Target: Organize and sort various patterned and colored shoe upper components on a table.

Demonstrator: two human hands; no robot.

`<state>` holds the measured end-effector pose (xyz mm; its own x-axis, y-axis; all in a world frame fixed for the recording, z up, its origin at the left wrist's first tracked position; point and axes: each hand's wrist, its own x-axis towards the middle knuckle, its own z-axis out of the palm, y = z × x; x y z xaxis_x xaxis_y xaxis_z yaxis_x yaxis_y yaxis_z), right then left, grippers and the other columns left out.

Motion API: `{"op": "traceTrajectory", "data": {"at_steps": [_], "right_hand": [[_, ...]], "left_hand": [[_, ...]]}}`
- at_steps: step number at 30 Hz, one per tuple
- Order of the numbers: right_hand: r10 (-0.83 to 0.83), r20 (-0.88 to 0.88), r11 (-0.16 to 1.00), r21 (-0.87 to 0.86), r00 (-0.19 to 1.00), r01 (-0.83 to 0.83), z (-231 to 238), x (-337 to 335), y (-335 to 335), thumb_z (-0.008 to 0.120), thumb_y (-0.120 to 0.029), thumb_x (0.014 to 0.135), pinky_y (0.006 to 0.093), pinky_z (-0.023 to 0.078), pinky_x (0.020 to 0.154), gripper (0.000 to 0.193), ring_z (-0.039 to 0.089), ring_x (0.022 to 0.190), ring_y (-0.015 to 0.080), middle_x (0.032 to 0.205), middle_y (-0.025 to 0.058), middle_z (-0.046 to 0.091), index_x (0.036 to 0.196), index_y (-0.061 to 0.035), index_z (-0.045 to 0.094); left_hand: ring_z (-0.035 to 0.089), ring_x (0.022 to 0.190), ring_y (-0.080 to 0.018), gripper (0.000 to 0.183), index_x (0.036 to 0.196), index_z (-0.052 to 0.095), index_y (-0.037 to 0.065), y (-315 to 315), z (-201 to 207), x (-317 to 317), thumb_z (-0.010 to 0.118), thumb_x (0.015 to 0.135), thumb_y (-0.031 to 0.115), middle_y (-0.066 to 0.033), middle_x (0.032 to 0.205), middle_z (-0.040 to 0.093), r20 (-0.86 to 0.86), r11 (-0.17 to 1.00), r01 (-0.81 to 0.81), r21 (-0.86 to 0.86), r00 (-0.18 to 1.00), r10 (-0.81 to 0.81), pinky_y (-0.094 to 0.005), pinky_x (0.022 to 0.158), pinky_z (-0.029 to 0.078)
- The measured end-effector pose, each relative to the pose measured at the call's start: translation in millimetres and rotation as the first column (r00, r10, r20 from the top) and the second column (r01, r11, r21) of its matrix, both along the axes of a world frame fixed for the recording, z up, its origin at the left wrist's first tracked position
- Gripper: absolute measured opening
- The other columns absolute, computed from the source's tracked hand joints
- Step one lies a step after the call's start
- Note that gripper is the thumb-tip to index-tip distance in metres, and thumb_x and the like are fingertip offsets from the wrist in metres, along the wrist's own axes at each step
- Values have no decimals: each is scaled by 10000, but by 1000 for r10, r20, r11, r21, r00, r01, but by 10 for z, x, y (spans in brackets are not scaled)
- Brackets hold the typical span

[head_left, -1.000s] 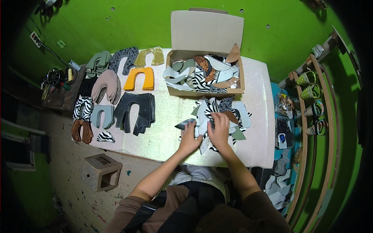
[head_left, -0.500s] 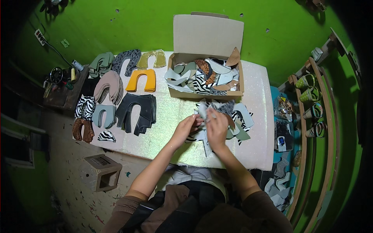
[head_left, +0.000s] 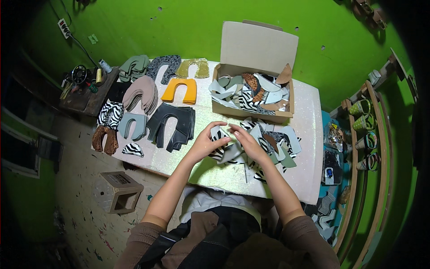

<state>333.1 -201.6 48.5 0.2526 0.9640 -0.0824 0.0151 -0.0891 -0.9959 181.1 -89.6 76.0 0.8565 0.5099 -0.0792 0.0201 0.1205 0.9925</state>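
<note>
Stacks of coloured U-shaped sheets [head_left: 145, 89] lie grouped, multicoloured scraps [head_left: 278, 149] loose; my left hand [head_left: 204, 144] holds zebra-striped sheet [head_left: 217, 133], my right hand [head_left: 251, 146] grips unclearly.

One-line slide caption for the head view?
Left hand and right hand at a black-and-white zebra-striped piece, near an open brown cardboard box of multicoloured flat scraps.

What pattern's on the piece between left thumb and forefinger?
The piece shows black and white zebra stripes; head view.
</note>
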Motion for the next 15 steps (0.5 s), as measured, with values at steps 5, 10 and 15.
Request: {"op": "traceTrajectory", "data": {"at_steps": [5, 10, 15], "right_hand": [[304, -323, 926, -120, 896, -357, -43, -296, 228, 497, -299, 928, 271, 376, 937, 441, 505, 1041, 120, 1142, 47, 557, 1281, -38, 459], [468, -213, 848, -164, 857, -504, -93, -671, 511, 672, -210, 814, 251, 425, 828, 394, 536, 906, 98, 977, 23, 608, 1137, -14, 561], [138, 690, 990, -121, 710, -75, 83, -1067, 1040, 646, -212, 759, 371, 490, 657, 129, 631, 741, 281, 804, 96, 655, 805, -93, 664]], "left_hand": [[588, 787, -85, 521, 1236, 445, 56, 228, 10, -295, 688, 775, 88, -38, 837, 626, 34, 993, -74, -90, 996, 77, -221, 741, 471], [588, 794, -96, 569, 1266, 410, 57, 564, 31, -660, 682, 767, 70, -52, 843, 623, 58, 994, -78, -72, 995, 82, -224, 734, 466], [565, 887, -92, 542, 1284, 393, 51, 1137, -144, -1113, 651, 807, 72, -71, 990, 619, 67, 991, -31, 127, 997, 22, -222, 767, 449]]}}
